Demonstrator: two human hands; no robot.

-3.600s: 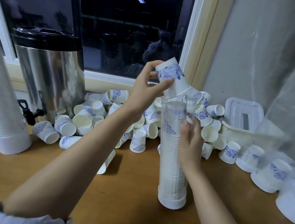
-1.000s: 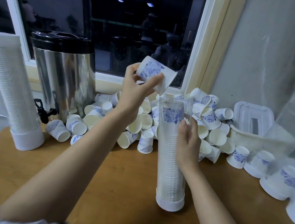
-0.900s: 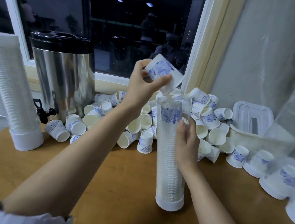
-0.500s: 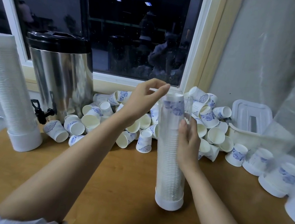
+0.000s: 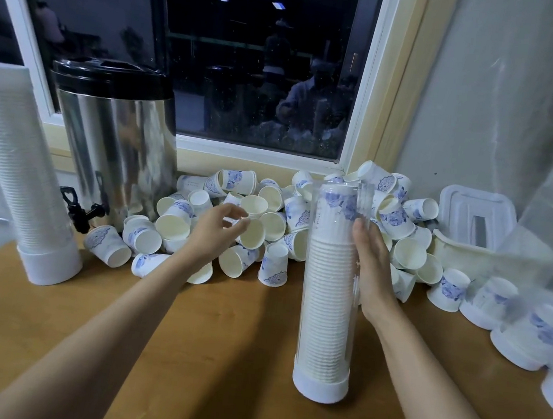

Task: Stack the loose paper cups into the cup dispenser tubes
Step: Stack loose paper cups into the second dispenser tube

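On the table, toward the right, a clear tube stands upright on its white base, packed with nested cups almost to its rim. The top cup shows its blue print through the plastic. The right hand lies flat against the tube's right side, fingers straight and pointing up, touching the plastic rather than curled round it (the thumb cannot be made out). The left hand hovers over the pile of loose cups, which lies behind the tube and to its left, below the window. Its fingers are loosely curved and a little apart, holding nothing, their tips just beside a cup lying on its side. The pile's cups lie every way, most on their sides. Left of the pile stands a steel urn with a black lid. At the far left is a second tube, full. Right of the pile sits a white bin, with more cups mouth-down near it, some blurred behind clear plastic sheeting.
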